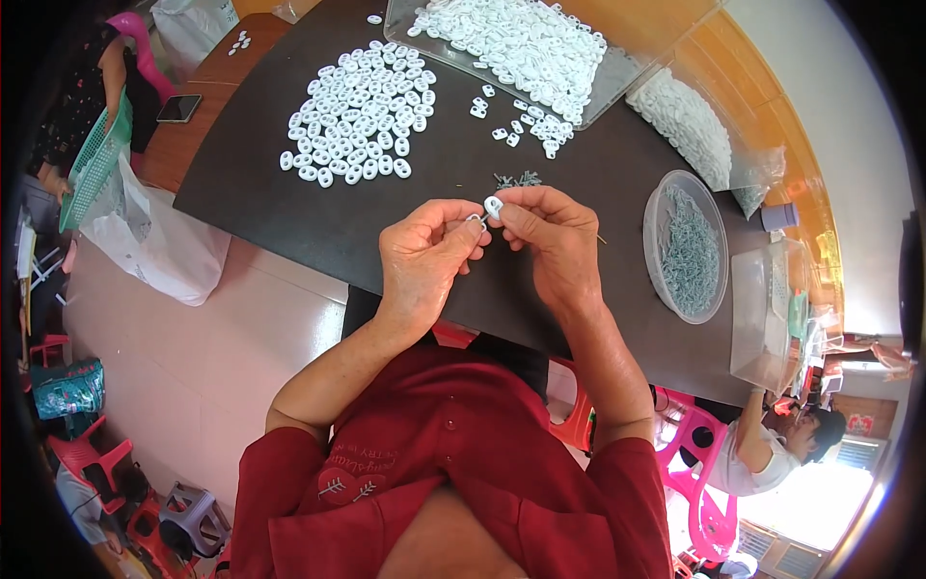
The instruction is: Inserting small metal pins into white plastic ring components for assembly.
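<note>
1. Over the dark table (260, 164), near its close edge, two bare hands of a person in a red shirt meet in the middle.
2. The left hand (420, 253) is closed to a pinch: its thumb and fingers have hold of a small pale piece (476, 220), which is partly hidden by the fingertips.
3. The right hand (559, 246) is also closed to a pinch, and it has hold of a white oval piece (494, 206). This piece is just beside the pale one; whether the two are touching, one cannot tell.
4. Just beyond the hands lies a small heap of grey screws (521, 180).
5. Farther to the left, many white ovals with holes (362, 116) are spread on the table in a wide group.
6. At the far side stands a clear box (617, 77) filled with small white plates (521, 48); several loose plates (535, 123) lie near it.
7. To the right is a round tub (651, 241) with more screws (690, 251). Beyond it are a bag of white pieces (680, 125) and a purple cup (779, 216).
8. At the far left, a phone (179, 108) rests on a brown table, near another person's green basket (96, 169).
</note>
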Action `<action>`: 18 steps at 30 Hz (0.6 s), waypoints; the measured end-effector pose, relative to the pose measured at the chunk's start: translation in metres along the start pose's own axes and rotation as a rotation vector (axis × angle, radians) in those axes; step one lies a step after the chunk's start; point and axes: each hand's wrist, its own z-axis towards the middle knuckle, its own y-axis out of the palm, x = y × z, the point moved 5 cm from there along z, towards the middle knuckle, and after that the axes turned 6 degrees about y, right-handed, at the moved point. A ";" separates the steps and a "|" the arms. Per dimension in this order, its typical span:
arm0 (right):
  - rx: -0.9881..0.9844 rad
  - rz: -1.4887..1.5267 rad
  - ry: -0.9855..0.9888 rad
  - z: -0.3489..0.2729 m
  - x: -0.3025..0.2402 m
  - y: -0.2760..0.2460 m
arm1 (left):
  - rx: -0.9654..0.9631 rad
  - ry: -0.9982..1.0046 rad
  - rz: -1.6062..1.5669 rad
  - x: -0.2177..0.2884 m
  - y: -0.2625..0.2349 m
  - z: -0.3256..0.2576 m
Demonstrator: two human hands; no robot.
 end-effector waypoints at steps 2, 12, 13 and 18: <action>0.004 -0.014 -0.003 0.000 0.000 0.001 | 0.013 -0.010 0.034 0.001 0.000 0.000; 0.045 -0.127 -0.102 -0.004 -0.003 0.004 | 0.039 0.022 0.047 0.001 0.001 -0.002; 0.046 -0.127 -0.102 -0.005 -0.003 0.005 | 0.034 0.027 0.046 0.001 0.001 -0.002; 0.043 -0.152 -0.164 -0.008 -0.009 0.009 | 0.010 0.082 0.038 -0.001 0.002 -0.003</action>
